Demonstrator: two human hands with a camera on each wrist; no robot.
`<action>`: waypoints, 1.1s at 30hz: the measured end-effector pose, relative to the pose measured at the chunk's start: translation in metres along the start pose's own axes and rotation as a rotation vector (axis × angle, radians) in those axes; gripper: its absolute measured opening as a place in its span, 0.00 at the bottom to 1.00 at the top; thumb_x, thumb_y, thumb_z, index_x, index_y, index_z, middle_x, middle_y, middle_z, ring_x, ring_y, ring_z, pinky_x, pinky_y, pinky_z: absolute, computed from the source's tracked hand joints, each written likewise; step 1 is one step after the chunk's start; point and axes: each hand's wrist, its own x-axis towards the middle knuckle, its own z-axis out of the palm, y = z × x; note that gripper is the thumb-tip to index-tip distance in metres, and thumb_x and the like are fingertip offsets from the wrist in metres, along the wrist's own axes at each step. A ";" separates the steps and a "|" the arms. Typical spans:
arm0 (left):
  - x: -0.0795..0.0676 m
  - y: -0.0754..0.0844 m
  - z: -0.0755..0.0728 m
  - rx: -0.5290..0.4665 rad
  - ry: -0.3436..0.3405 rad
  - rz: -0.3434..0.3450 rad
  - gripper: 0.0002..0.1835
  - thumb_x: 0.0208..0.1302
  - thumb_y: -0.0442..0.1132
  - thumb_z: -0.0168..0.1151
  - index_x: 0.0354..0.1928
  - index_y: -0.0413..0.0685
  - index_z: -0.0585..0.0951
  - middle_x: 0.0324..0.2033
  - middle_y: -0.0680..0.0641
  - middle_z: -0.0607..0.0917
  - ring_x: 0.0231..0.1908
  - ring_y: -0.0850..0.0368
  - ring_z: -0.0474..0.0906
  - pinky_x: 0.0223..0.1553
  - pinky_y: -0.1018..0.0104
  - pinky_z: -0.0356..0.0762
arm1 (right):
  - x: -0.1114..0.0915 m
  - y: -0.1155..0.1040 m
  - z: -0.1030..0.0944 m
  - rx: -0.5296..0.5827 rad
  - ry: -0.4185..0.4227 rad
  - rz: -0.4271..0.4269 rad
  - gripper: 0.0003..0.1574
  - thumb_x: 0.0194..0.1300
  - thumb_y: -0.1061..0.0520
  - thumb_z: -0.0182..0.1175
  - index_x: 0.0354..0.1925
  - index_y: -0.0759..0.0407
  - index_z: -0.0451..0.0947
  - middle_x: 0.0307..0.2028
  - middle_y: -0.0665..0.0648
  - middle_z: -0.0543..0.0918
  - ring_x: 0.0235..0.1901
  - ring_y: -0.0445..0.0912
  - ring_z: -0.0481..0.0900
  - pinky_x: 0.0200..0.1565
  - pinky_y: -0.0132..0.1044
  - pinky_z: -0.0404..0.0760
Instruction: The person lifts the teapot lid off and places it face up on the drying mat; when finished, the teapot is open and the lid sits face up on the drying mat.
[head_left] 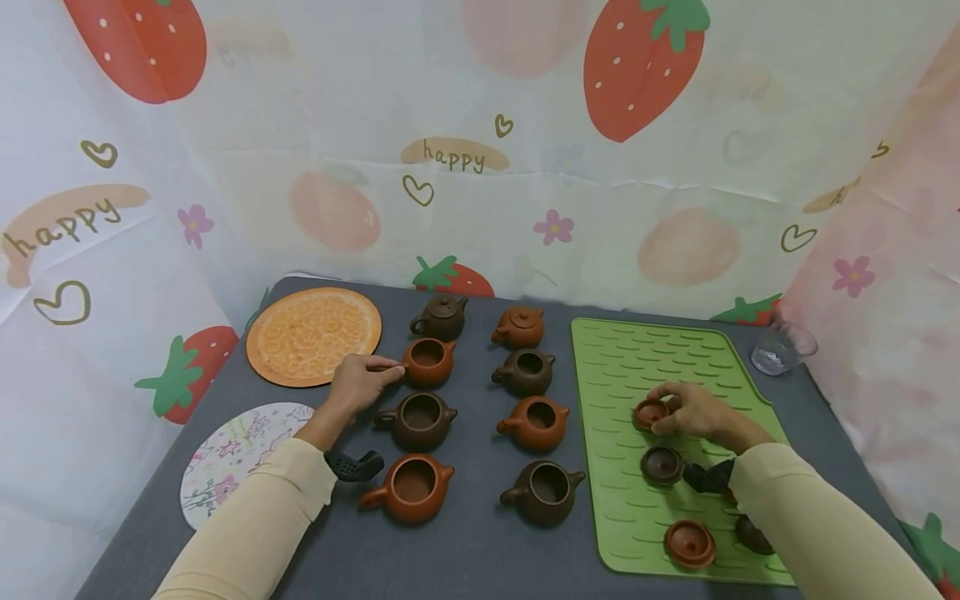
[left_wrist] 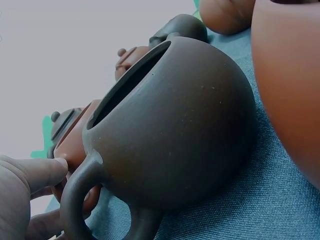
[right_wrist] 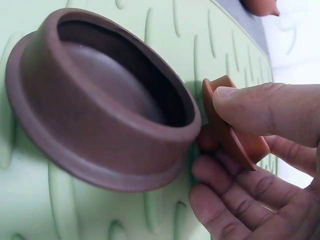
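My left hand point(head_left: 360, 385) pinches the handle of an uncovered reddish clay teapot point(head_left: 431, 377), second from the back in the left column. In the left wrist view, the thumb touches that pot behind a large dark teapot point(left_wrist: 185, 120). Over a green mat point(head_left: 637, 354), my right hand point(head_left: 693, 411) holds a small reddish teapot lid point(head_left: 651, 414) between thumb and fingers. In the right wrist view, this reddish lid point(right_wrist: 240, 142) is tilted with its knob low, beside an upturned dark lid point(right_wrist: 115, 145) on the mat.
Two covered teapots, one dark point(head_left: 442, 318) and one reddish point(head_left: 521, 328), stand at the back. Several uncovered pots line both columns. Another reddish lid point(head_left: 690, 544) and a dark lid point(head_left: 753, 535) lie on the mat. Two round mats, orange point(head_left: 315, 335) and white point(head_left: 232, 450), lie left; a glass point(head_left: 780, 350) sits right.
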 end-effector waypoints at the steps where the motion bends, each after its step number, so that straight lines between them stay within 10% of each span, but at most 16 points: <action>1: 0.000 0.000 0.000 -0.002 -0.001 -0.002 0.15 0.63 0.48 0.67 0.44 0.46 0.88 0.43 0.45 0.85 0.45 0.48 0.77 0.44 0.56 0.73 | 0.000 0.001 0.000 -0.002 0.001 -0.002 0.33 0.57 0.65 0.67 0.58 0.75 0.67 0.44 0.67 0.80 0.40 0.54 0.79 0.39 0.47 0.77; 33: -0.001 0.009 -0.010 -0.018 -0.014 0.011 0.18 0.63 0.45 0.66 0.50 0.41 0.84 0.42 0.42 0.85 0.43 0.48 0.78 0.42 0.56 0.75 | -0.009 -0.003 -0.012 0.016 0.010 -0.016 0.43 0.65 0.53 0.63 0.68 0.72 0.57 0.53 0.74 0.72 0.48 0.60 0.76 0.44 0.56 0.76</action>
